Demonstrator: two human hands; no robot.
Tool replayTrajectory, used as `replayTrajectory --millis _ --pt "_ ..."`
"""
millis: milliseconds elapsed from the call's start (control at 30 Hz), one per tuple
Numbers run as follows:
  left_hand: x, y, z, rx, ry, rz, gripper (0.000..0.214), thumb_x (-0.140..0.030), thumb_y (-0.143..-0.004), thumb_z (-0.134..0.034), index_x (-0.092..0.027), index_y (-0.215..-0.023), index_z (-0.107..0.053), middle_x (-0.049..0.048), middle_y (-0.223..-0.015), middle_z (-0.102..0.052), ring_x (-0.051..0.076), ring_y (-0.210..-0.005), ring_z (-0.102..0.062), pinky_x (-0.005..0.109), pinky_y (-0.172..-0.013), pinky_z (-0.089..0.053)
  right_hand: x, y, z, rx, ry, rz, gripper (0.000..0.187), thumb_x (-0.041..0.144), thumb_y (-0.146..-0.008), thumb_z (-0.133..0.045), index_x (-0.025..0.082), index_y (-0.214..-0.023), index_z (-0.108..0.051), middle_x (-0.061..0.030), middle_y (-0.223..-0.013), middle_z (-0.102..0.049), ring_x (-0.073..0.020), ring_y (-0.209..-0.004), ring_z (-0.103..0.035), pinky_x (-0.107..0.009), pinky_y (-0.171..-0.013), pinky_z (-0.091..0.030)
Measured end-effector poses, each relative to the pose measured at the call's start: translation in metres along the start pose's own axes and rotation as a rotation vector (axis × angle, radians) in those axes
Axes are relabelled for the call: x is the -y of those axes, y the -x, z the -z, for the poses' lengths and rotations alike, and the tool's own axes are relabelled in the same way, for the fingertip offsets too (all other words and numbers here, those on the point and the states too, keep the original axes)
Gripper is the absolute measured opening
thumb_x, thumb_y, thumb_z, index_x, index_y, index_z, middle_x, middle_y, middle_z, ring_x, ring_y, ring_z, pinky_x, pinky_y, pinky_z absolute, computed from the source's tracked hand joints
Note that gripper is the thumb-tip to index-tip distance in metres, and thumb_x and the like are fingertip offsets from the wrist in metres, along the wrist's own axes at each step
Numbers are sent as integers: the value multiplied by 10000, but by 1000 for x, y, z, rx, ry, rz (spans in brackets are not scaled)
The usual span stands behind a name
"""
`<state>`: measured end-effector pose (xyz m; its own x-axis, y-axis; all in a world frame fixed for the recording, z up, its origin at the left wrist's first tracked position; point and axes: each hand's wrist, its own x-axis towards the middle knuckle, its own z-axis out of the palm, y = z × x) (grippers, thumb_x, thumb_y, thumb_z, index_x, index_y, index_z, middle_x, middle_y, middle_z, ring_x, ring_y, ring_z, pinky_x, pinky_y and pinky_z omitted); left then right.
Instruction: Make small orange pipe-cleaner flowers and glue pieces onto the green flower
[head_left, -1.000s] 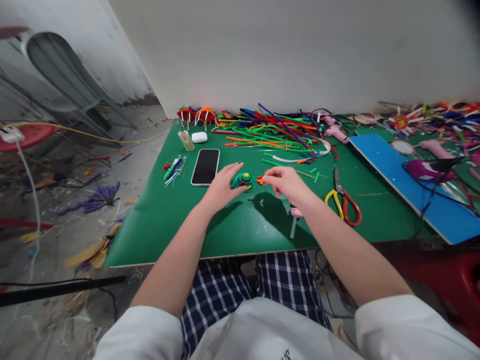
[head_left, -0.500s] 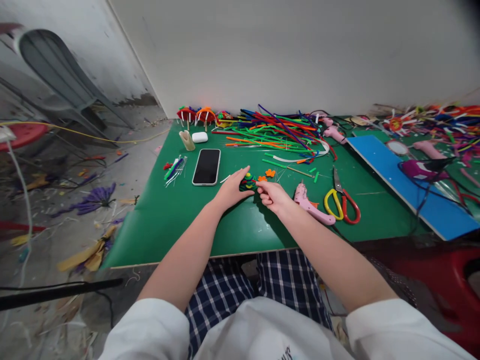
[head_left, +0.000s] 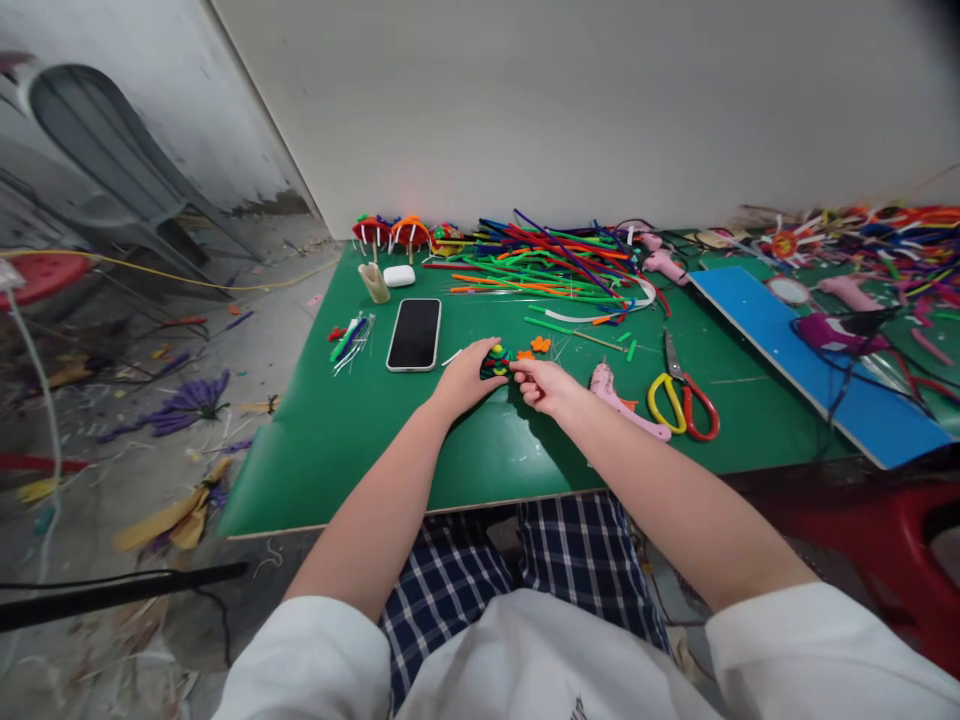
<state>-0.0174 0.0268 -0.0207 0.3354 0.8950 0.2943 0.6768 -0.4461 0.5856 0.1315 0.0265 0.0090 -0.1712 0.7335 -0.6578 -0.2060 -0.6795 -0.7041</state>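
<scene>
A small green coiled pipe-cleaner piece [head_left: 495, 361] with yellow and red on top stands on the green table [head_left: 360, 440]. My left hand [head_left: 463, 378] wraps round its left side and holds it tilted. My right hand [head_left: 546, 384] pinches a small orange piece against its right side. An orange pipe-cleaner flower [head_left: 540, 345] lies just behind. A pink glue gun [head_left: 626, 404] lies on the table by my right wrist.
A black phone [head_left: 414, 333], a white earbud case [head_left: 399, 274], yellow-and-red scissors [head_left: 684, 397] and a pile of coloured pipe cleaners [head_left: 555, 262] lie on the table. A blue board [head_left: 795, 350] is at the right. Litter covers the floor at left.
My right hand moved from above the table down to the coiled piece's right side. The pink glue gun, hidden under my arm before, now lies in the open. The coiled piece has been tipped up.
</scene>
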Motion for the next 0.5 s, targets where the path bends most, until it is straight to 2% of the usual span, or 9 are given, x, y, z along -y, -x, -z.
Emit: replayTrajectory --millis 367,500 --pt "2 1 -2 -23 18 -25 577 -348 -713 -622 -146 -1223 -440 119 -1233 -520 217 -1142 -478 357 -973 -379 2 1 -5 -45 40 3 217 161 -838 -482 141 -632 -416 94 -460 -384 8 -315 -224 -110 -282 -148" --pt "0 0 -3 -53 32 -18 482 -363 -779 -535 -149 -1204 -458 109 -1214 -534 204 -1124 -490 351 -967 -382 2 1 -6 -53 65 12 223 175 -843 -480 136 -633 -417 97 -483 -369 9 -327 -224 -116 -291 -150"
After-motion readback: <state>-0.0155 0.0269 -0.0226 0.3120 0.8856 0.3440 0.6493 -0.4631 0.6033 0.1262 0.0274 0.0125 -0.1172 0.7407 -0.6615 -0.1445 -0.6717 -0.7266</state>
